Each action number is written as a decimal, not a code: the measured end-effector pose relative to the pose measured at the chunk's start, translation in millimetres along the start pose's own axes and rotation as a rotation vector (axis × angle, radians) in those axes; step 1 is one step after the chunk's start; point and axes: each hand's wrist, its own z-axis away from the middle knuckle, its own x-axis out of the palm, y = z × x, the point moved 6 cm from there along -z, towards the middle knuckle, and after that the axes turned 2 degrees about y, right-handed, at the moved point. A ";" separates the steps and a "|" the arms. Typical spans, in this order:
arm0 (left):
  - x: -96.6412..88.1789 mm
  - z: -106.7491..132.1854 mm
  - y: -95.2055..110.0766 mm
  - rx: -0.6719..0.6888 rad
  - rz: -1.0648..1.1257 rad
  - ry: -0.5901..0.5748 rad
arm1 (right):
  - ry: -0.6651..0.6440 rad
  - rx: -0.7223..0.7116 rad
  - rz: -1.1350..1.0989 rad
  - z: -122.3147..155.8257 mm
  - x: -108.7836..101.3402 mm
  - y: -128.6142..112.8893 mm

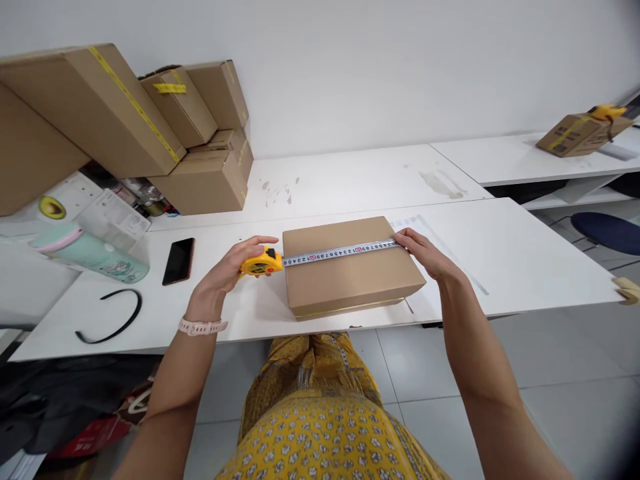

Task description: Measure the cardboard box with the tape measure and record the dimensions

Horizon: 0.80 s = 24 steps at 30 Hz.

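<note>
A closed brown cardboard box [345,280] lies on the white table in front of me. Across its top runs the silver blade of a tape measure [262,263], whose yellow case sits just off the box's left edge. My left hand [239,261] is closed around that case, with the forefinger stretched over it. At the box's right edge, my right hand [420,250] pinches the far end of the blade against the cardboard; its fingertips partly hide the blade's tip. Some printed paper [435,250] shows beneath and to the right of the box.
Several cardboard boxes [205,183] are stacked at the back left. A phone [179,261], a black headband [123,323] and a mint-green bottle [95,252] lie on the left. Another box [570,135] with a yellow object on it stands far right, above a blue stool [607,230].
</note>
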 end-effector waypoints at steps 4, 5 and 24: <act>6.5 -6.2 1.2 0.005 0.005 -0.040 | 0.004 0.076 -0.029 3.5 5.9 8.8; 6.3 -6.4 0.3 0.006 0.016 -0.047 | 0.007 0.088 -0.032 4.0 6.9 11.3; 3.2 -2.0 -5.2 0.059 0.041 -0.028 | 0.004 0.230 -0.183 0.5 14.8 33.9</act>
